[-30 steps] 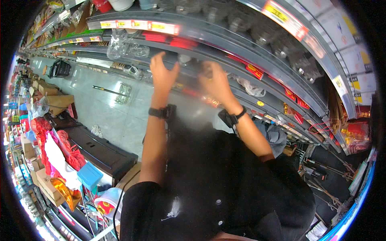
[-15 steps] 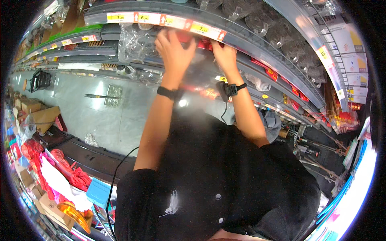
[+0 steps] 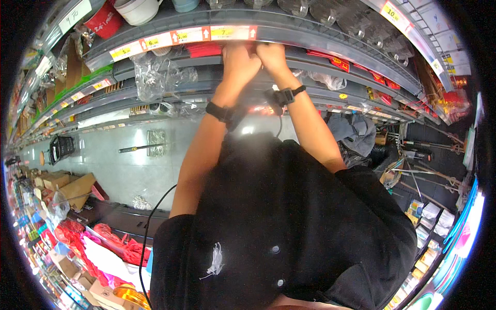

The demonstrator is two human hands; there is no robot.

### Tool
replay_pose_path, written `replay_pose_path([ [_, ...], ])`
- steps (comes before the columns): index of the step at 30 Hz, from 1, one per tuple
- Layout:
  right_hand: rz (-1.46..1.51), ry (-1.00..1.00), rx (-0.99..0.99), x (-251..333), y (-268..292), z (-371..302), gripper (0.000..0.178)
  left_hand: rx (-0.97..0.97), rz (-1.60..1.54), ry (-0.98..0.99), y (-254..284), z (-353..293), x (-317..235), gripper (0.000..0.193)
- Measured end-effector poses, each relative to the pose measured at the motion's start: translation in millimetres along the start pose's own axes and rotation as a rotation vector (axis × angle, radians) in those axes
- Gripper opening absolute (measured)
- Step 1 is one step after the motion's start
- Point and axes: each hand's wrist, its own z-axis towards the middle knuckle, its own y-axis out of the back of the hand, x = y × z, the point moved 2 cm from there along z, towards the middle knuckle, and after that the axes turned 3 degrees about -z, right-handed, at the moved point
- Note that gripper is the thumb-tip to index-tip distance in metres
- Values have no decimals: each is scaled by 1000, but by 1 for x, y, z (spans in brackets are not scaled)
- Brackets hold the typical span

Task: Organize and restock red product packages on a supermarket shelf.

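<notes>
My left hand (image 3: 240, 64) and my right hand (image 3: 273, 59) are close together just under the price rail (image 3: 222, 33) of a shelf. Both look closed, with thumb sides turned towards each other. The rail hides their fingertips, so whatever they grip, if anything, does not show. Left of my left hand, flat red packets (image 3: 204, 50) lie on the shelf below the rail. Dark straps circle both my wrists.
Clear plastic packaging (image 3: 152, 77) hangs to the left. Glass jars (image 3: 330, 18) line the shelf above, with a white cup (image 3: 137, 11) and red cup (image 3: 103, 20) at left. More red packets (image 3: 336, 61) lie to the right. A grey floor (image 3: 129, 175) spreads below.
My hands have drawn together and their fingers have closed; the left was spread beside something red before. The view has shifted, bringing the cups on the upper shelf into sight.
</notes>
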Motion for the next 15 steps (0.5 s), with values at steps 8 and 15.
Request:
replay_pose_path([
  [8, 30, -93, -60, 21, 4, -41, 29, -168, 9, 80, 1, -37, 4, 61],
  [15, 249, -38, -54, 8, 13, -66, 43, -253, -234, 242, 13, -58, 11, 48],
])
